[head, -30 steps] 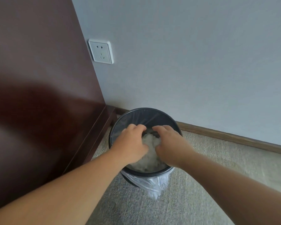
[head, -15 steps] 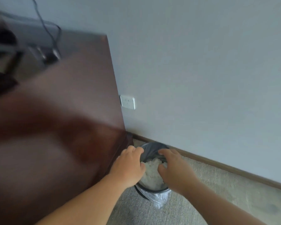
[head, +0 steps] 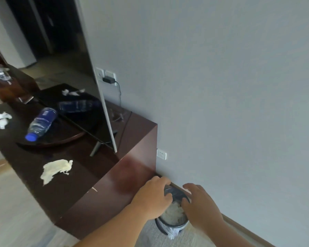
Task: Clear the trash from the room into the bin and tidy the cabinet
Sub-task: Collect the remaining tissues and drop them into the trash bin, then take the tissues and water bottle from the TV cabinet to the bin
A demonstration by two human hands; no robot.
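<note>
Trash [head: 173,213], a heap of crumpled white paper, lies inside the bin [head: 175,225]. The bin is small and round with a dark liner, and it stands on the carpet [head: 150,237] in the corner where the cabinet [head: 114,195] meets the wall [head: 221,104]. A fold of clear plastic hangs down its front.

Both of the person's hands are over the opening. The left grip [head: 150,198] covers the rim on the cabinet side, fingers loosely bent and thumb reaching across the mouth, with nothing seen in it. The right grip [head: 200,205] is over the other side, fingers relaxed and spread, thumb pointing down toward the paper, holding nothing.

More litter sits on the cabinet's dark worktop [head: 75,154]. A crumpled cream tissue [head: 55,169] lies near the front edge. Further along, a plastic bottle [head: 41,123] with a blue cap and label lies on its side. Beyond it are white paper scraps [head: 2,119]. A thin television [head: 96,86] stands on the worktop and mirrors the bottle. A wall socket [head: 161,154] sits just beside the cabinet's end, and a plug [head: 108,79] with a cable is higher up.
</note>
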